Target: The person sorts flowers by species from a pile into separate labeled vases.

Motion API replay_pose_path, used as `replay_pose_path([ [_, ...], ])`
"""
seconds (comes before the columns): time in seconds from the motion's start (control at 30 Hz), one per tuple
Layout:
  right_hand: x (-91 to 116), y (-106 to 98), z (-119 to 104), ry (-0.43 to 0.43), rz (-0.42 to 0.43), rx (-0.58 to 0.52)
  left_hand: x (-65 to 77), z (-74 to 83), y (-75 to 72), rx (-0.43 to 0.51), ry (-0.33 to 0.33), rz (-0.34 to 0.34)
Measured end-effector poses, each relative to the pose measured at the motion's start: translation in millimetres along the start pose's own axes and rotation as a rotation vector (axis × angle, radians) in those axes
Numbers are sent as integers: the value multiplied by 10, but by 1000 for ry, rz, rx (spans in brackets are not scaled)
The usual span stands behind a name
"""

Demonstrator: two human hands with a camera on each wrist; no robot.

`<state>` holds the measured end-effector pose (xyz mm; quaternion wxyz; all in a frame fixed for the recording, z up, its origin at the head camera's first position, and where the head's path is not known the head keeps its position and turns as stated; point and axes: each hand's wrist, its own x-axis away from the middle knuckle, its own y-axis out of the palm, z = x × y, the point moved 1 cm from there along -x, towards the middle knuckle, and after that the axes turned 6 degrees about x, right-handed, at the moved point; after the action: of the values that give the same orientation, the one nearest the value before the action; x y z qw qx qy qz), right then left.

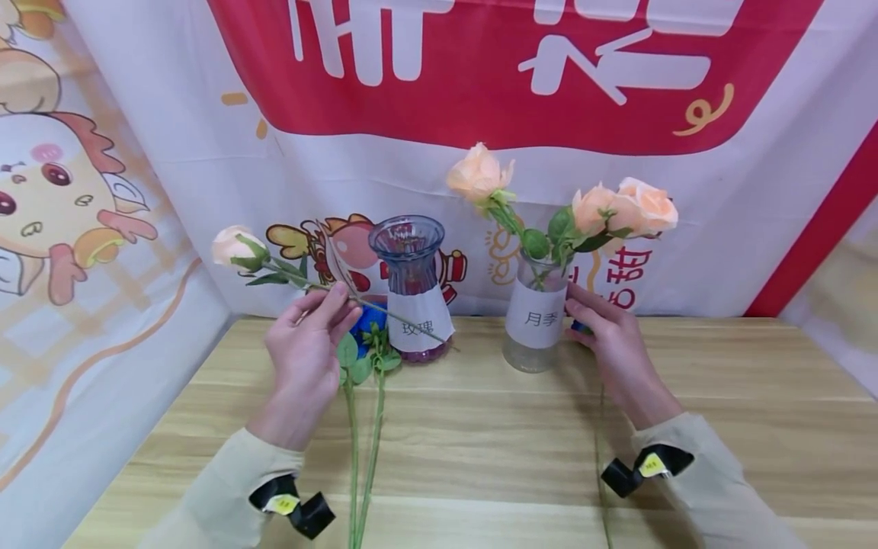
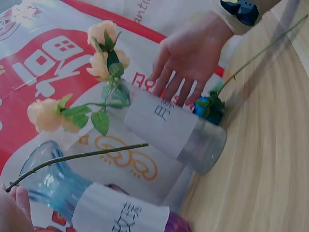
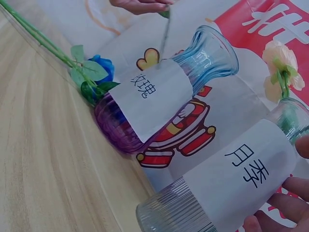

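My left hand pinches the thin green stem of a pale pink rose. The bloom points left, and the stem slants down to the right, its cut end in front of the blue-and-purple glass vase. That vase stands upright with a white paper label. Beside the clear glass vase, my right hand has its fingers extended against the labelled side; the left wrist view shows the open palm. Peach flowers with green leaves stand in the clear vase.
Blue flowers lie left of the blue-and-purple vase, their long stems toward the front edge. Another blue flower lies behind the right hand, its stem running forward. A printed cloth backdrop hangs behind the wooden table.
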<state>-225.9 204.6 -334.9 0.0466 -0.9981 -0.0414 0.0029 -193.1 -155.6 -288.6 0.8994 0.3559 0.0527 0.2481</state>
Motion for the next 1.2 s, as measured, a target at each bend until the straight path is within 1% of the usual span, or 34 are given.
replay_pose_path([
  [0.1, 7, 6, 8, -20, 2, 3, 49, -79, 111, 16, 50, -20],
  [0.2, 15, 14, 13, -28, 6, 8, 101, -144, 235, 49, 82, -34],
  [0.3, 13, 14, 19, -26, 8, 10, 162, -183, 376, 86, 91, -36],
  [0.47, 6, 1, 25, -23, 13, 15, 258, -227, 617, 121, 85, -35],
  [0.6, 3, -7, 24, -18, 15, 27, 302, -265, 766, 140, 84, -36],
  [0.83, -2, 7, 20, -20, 4, 59, 303, -336, 939, 187, 92, -36],
  [1.03, -7, 24, 10, -26, 8, 68, 307, -389, 1029, 224, 122, -46],
  [1.2, -4, 21, 15, -23, 1, 76, 313, -435, 1095, 249, 131, -40],
])
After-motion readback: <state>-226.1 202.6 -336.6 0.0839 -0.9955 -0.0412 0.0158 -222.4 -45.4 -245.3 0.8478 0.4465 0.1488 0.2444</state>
